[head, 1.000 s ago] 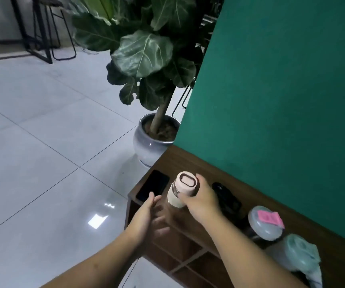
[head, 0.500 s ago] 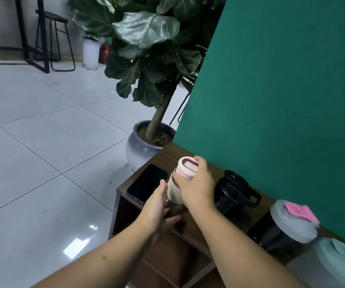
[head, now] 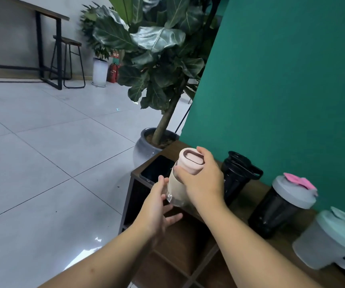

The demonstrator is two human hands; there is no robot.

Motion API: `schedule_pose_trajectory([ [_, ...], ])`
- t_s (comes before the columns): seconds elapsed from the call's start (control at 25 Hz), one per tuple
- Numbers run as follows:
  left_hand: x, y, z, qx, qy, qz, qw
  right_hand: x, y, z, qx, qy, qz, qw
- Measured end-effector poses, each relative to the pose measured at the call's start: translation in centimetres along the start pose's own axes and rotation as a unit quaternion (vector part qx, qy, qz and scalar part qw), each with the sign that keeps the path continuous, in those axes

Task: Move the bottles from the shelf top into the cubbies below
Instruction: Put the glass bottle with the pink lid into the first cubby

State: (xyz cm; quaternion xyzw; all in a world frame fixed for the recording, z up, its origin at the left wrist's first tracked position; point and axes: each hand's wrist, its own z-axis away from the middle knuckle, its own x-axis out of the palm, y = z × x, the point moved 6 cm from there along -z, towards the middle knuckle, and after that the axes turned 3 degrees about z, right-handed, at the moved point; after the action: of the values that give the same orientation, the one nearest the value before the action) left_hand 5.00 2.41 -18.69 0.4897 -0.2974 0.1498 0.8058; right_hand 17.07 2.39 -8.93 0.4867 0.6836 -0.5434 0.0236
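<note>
Right hand (head: 203, 179): forearm enters from lower right, wrist bent down, fingers wrapped over the pink cap and upper body of the pink bottle (head: 183, 175). Grip is closed around it. Bottle tilted, cap end up and away from the person, clear base pointing down toward the shelf's front edge.

Left hand (head: 157, 208): forearm enters from lower left, palm turned toward the bottle's lower end, fingers spread and loosely curled. Fingertips lie at the bottle's clear base; whether they actually press on it cannot be told.

The pink bottle is held above the left front part of the shelf top (head: 248, 202), over the cubbies (head: 179, 246).

On the shelf top: a phone (head: 157, 168) lying flat at the left end, a black bottle (head: 237, 175) just behind the right hand, a dark bottle with a grey lid (head: 281, 202) further right, and a frosted bottle with a mint lid (head: 331, 240) at the far right.
</note>
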Motion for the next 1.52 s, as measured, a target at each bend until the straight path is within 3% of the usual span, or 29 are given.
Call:
schedule_pose_trajectory([
  [0.24,-7.1,-4.3,3.6,0.03,0.089,-0.011,0.996,1.5,1.6,8.5,-0.001,-0.043,-0.03,0.999],
  [0.44,-12.0,-9.5,2.5,-0.034,0.119,0.019,0.992,6.9,7.9,12.9,0.06,-0.094,-0.021,0.994],
  [0.96,-16.2,-15.3,-15.5,-0.087,0.085,0.113,0.986,18.0,20.0,4.6,0.129,-0.068,-0.041,0.988],
  [1.52,-16.8,-16.1,-19.9,-0.126,0.027,0.191,0.973,22.0,22.2,2.7,0.114,-0.081,-0.073,0.987],
])
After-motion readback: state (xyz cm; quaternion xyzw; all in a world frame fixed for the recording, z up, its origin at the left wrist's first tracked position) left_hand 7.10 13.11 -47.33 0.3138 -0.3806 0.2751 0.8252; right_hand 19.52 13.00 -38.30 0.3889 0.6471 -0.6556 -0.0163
